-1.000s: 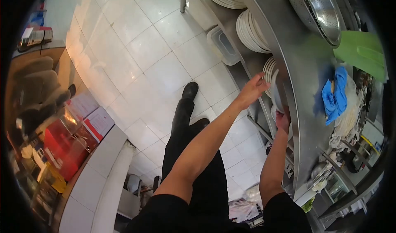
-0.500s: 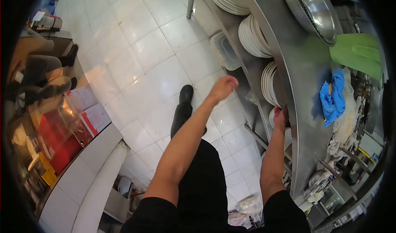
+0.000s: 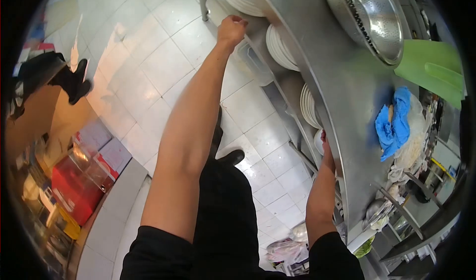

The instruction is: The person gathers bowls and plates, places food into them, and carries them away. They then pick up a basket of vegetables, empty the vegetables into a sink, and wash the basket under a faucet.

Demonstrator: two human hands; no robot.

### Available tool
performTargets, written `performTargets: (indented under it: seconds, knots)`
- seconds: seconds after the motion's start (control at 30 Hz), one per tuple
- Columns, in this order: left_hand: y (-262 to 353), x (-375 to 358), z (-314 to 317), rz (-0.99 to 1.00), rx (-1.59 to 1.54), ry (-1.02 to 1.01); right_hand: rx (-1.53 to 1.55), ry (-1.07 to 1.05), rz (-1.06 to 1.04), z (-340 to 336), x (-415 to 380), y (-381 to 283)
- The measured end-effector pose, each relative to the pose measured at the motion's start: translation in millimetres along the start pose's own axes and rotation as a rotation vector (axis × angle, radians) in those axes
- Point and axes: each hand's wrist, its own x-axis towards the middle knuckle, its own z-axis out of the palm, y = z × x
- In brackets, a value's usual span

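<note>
My left hand (image 3: 231, 32) reaches far forward beside the lower shelf of a steel table. Its fingers curl inward and I see nothing in them. Just beyond it is a stack of white plates (image 3: 243, 2). My right hand (image 3: 325, 142) reaches in under the tabletop's edge, close to a white dish (image 3: 319, 140) and a shorter stack of plates (image 3: 308, 106). The edge covers most of its fingers, so its grip is hidden. Between the two hands stands another plate stack (image 3: 281, 48).
On the steel tabletop (image 3: 327, 76) are metal colanders (image 3: 374, 19), a green plastic piece (image 3: 431, 69) and a blue cloth (image 3: 394, 124). A lidded plastic container (image 3: 254, 62) sits below the shelf. Another person's boots (image 3: 77, 81) are at the left, near a red box (image 3: 77, 186).
My left hand has moved forward, from beside the middle of the shelf to the farther plate stack. My right hand stays near the shorter stack. The view has shifted, and my legs have stepped.
</note>
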Motion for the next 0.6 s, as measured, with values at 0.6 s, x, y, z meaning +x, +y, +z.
performTargets:
  seconds: [0.6]
  knots:
    - [-38.1,-215.9,65.9,-0.424,-0.383,-0.551,0.989,-0.081,0.107,32.7,-107.0,32.8]
